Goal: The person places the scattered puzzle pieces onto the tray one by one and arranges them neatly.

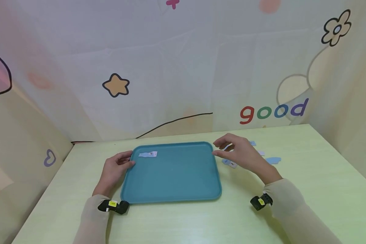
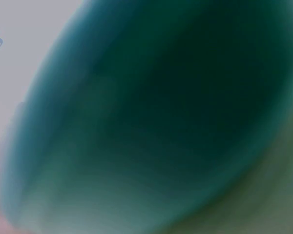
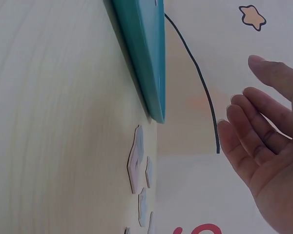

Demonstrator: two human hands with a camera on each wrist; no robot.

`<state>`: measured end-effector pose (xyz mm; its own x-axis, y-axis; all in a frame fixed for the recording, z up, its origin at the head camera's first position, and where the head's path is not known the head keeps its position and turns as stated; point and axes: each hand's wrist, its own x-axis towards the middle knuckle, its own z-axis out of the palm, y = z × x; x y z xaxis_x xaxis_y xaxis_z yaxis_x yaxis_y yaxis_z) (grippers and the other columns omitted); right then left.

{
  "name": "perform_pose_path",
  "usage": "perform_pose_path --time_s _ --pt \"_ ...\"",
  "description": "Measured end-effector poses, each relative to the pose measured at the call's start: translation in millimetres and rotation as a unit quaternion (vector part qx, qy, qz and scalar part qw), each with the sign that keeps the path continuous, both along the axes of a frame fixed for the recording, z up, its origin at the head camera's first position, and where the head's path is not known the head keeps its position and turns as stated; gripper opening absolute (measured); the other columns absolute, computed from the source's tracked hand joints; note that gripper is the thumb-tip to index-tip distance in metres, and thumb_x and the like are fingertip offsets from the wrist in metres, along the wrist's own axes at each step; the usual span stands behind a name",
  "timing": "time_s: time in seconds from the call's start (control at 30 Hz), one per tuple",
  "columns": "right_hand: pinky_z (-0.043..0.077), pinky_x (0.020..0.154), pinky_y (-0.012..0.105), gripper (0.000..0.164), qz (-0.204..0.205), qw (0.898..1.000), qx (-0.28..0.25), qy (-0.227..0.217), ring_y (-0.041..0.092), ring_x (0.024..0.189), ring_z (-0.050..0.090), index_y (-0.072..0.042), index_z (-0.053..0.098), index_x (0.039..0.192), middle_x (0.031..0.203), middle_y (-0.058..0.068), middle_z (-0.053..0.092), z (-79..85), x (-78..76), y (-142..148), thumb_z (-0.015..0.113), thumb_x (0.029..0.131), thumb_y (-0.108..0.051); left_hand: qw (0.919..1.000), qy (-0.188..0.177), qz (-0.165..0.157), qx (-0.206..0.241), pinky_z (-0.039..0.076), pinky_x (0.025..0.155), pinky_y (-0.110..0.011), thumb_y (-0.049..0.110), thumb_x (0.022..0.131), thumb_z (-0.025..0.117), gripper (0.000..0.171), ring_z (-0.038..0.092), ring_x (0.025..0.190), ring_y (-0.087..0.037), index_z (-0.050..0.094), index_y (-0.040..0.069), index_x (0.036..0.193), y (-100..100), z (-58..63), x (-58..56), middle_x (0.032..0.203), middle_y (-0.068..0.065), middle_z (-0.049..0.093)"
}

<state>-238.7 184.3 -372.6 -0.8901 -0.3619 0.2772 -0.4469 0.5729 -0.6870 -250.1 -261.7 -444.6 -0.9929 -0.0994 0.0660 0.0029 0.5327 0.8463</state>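
A blue-green tray [image 1: 174, 173] lies on the table, with a small flat pale-blue and pinkish piece [image 1: 147, 154] near its far left corner. My left hand [image 1: 114, 171] grips the tray's left rim, thumb and fingertips at the edge. In the left wrist view, a blurred blue-green shape [image 2: 88, 126] fills most of the picture. Over the table beside the tray's right rim, my right hand [image 1: 239, 152] has loosely bent fingers. The right wrist view shows nothing between that hand's thumb and fingers [image 3: 244, 134], which stand apart from the tray [image 3: 146, 58].
Several flat cut pieces lie right of the tray, including a blue piece [image 1: 273, 160] and a blue-and-pinkish piece [image 1: 229, 163]; my right hand partly covers the group. A printed cloth [image 1: 170, 84] stands behind the pale wooden table [image 1: 177, 223] and along its sides.
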Motion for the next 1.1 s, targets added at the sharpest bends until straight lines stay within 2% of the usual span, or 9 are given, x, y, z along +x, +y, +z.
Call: perform_pose_path --time_s 0.23,0.53,0.8,1.1 --pt "0.059 0.095 0.048 0.036 -0.006 1.0 0.011 -0.015 0.026 0.104 0.067 -0.002 0.072 0.125 0.118 0.014 0.072 -4.3 -2.0 7.3 0.082 0.096 -0.02 1.0 -0.003 -0.001 0.003 0.052 0.107 -0.045 0.01 0.102 0.072 0.048 0.063 0.123 -0.035 0.06 0.0 0.148 0.4 -0.5 0.5 0.135 -0.022 0.066" --pt "0.059 0.095 0.048 0.036 -0.016 0.999 0.031 -0.035 0.029 0.106 0.068 -0.002 0.072 0.125 0.119 0.014 0.072 -2.4 0.1 16.7 0.082 0.096 -0.02 0.9999 -0.007 -0.003 0.01 0.054 0.098 -0.029 0.011 0.102 0.072 0.048 0.062 0.123 -0.033 0.06 0.001 0.148 1.3 2.3 2.5 0.134 -0.021 0.066" --pt "0.059 0.095 0.046 0.034 -0.009 0.998 0.033 -0.059 0.027 0.105 0.067 0.0 0.073 0.124 0.12 0.015 0.071 -4.0 -2.3 25.0 0.082 0.096 -0.016 0.9999 -0.011 0.002 0.011 0.054 0.103 -0.033 0.01 0.103 0.071 0.049 0.062 0.125 -0.033 0.059 0.0 0.149 2.5 5.5 4.8 0.137 -0.021 0.065" --pt "0.059 0.084 0.037 0.032 0.003 0.996 0.048 -0.079 0.024 0.098 0.068 0.002 0.074 0.119 0.109 0.01 0.071 -8.5 -5.8 32.7 0.083 0.094 -0.015 0.9999 -0.008 -0.001 0.012 0.052 0.107 -0.044 0.009 0.103 0.071 0.049 0.062 0.125 -0.034 0.058 0.0 0.149 2.2 4.6 3.1 0.136 -0.022 0.065"
